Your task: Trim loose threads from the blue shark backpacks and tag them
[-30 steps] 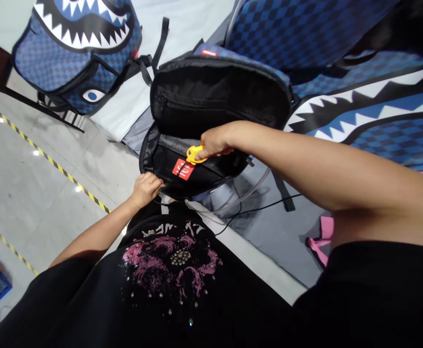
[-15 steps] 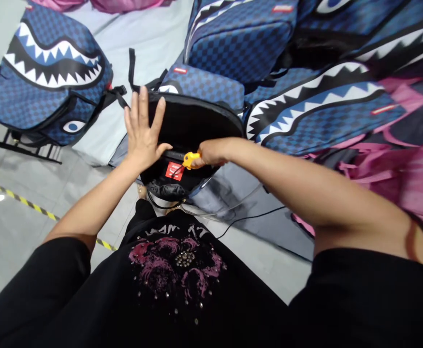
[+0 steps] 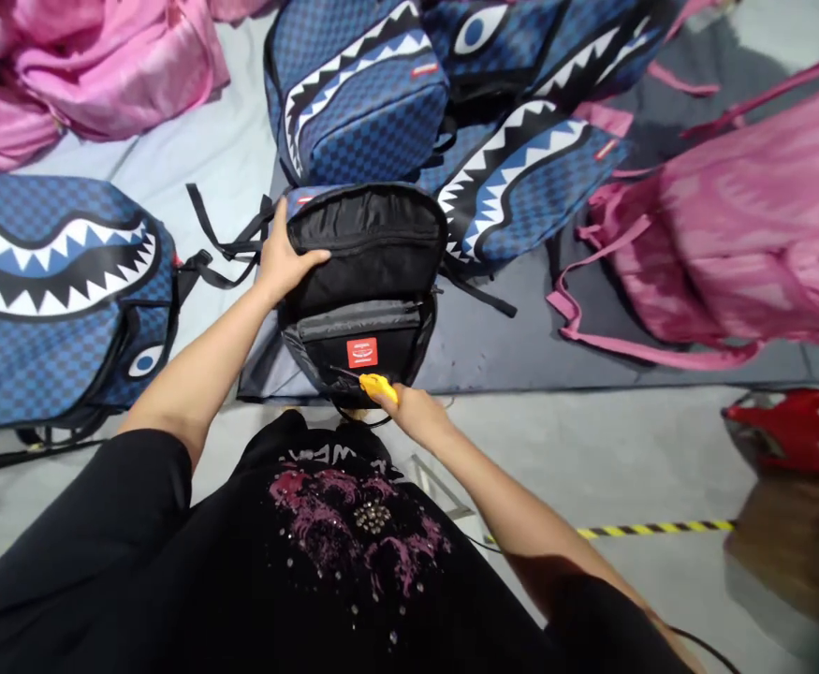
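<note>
An open backpack (image 3: pixel 367 271) with black lining lies in front of me on a grey mat, its blue checkered flap folded back. A red label (image 3: pixel 362 353) shows on the inner pocket. My left hand (image 3: pixel 283 257) grips the left edge of the raised flap, thumb across the lining. My right hand (image 3: pixel 409 409) is closed on a small yellow tool (image 3: pixel 378 386) at the near rim of the bag, just below the red label.
Several blue shark-mouth backpacks lie around: one at the left (image 3: pixel 51 300), others behind (image 3: pixel 359 89) and to the right (image 3: pixel 521 178). Pink bags (image 3: pixel 738 234) pile at right and top left (image 3: pixel 79 65). A red item (image 3: pixel 795 431) sits at the right edge. Yellow-black tape (image 3: pixel 648 530) marks the floor.
My left hand went from spread flat over the flap to gripping its left edge. My right hand pulled the yellow tool back to the near rim. The view swung right.
</note>
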